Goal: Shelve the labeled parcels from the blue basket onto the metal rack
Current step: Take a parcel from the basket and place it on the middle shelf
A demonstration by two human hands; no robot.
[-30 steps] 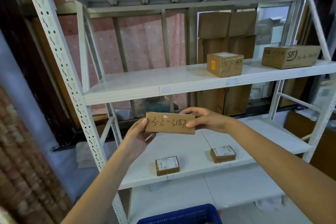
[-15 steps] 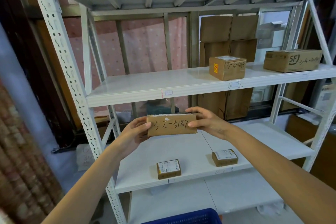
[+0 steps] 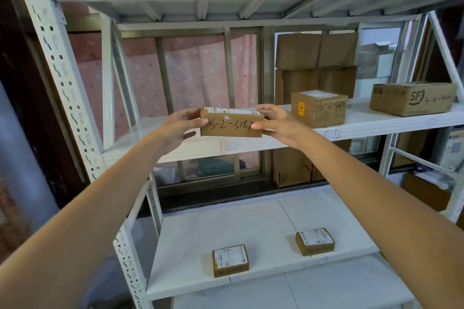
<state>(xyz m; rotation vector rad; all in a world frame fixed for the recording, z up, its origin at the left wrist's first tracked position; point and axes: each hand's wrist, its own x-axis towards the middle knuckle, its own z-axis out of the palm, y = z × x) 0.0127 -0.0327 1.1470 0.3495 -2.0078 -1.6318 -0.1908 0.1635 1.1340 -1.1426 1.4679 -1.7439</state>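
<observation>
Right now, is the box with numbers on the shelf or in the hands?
In the hands: both hands grip the parcel at its ends.

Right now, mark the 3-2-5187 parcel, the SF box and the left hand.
3-2-5187 parcel [image 3: 232, 126], head view, handwritten front face.
SF box [image 3: 411, 99], head view, printed front face.
Left hand [image 3: 179, 126], head view, back of hand.

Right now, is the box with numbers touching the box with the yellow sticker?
Apart. The head view shows the held parcel left of the yellow-sticker box, with the right hand between them.

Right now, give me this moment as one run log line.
stage: shelving | parcel 3-2-5187: at middle shelf | left hand: holding | right hand: holding
</observation>
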